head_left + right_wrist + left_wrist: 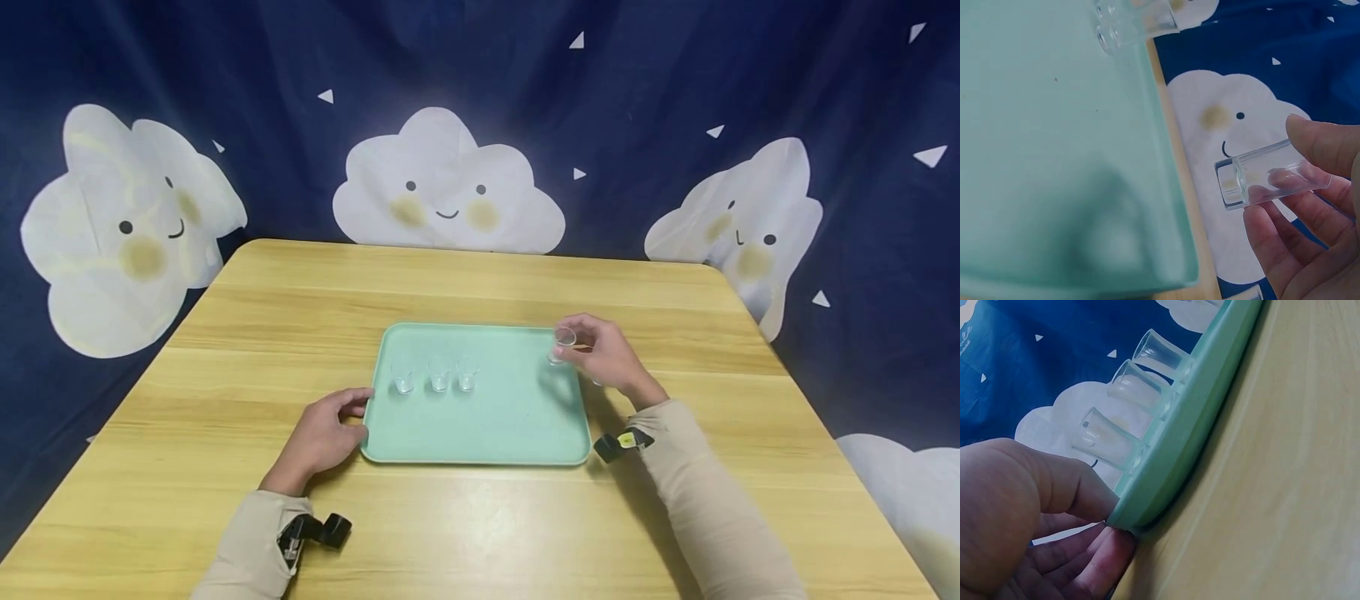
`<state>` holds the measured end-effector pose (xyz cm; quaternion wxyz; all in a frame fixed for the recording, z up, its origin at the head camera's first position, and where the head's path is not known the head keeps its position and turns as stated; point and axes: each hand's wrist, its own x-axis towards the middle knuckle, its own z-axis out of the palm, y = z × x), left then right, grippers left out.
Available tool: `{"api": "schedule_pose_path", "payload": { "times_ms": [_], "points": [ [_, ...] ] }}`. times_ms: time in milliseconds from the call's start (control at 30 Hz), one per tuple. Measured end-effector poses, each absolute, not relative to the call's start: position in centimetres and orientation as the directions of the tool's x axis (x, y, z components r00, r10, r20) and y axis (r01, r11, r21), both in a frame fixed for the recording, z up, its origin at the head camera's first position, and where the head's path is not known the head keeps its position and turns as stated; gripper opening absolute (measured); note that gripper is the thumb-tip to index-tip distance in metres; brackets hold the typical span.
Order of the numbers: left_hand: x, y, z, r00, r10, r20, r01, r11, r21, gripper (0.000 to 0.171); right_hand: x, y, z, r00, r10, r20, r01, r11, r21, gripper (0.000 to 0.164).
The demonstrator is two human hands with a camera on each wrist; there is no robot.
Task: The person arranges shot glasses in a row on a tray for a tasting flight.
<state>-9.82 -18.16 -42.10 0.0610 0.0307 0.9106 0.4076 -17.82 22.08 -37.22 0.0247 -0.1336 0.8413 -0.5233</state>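
Note:
A pale green tray (480,433) lies on the wooden table. Three small clear shot glasses stand in a row toward its left side; the leftmost shot glass (403,382) is slightly apart from the other two. At the tray's left edge, my left hand (324,433) grips the rim between thumb and fingers. My right hand (613,358) holds another clear shot glass (1266,178) above the tray's far right corner, thumb on one side and fingers on the other. In the right wrist view this glass's thick base points toward the tray.
Part of one more clear glass (597,382) shows under my right hand, just right of the tray, mostly hidden. Wooden table (480,533) surrounds the tray. A dark blue curtain (615,100) with smiling clouds hangs behind the table's far edge.

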Motion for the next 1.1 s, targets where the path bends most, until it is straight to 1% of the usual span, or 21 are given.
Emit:
{"api": "schedule_pose_path", "payload": {
  "times_ms": [633, 933, 1100],
  "points": [
    [-9.9, -18.2, -42.2, -0.991, 0.111, -0.078, 0.013, 0.655, 0.755, 0.054, -18.1, 19.3, -38.5, -0.938, -0.325, 0.122, -0.242, 0.361, -0.901, 0.038],
    [-9.9, -18.3, -42.1, -0.99, 0.113, -0.082, 0.013, 0.658, 0.753, 0.053, -18.2, 18.1, -39.0, -0.902, -0.394, 0.176, -0.322, 0.344, -0.882, 0.037],
    [-9.9, -18.2, -42.1, -0.99, 0.111, -0.089, 0.006, 0.657, 0.754, 0.054, -18.3, 17.6, -39.3, -0.902, -0.407, 0.142, -0.297, 0.35, -0.888, 0.037]
  ]
}}
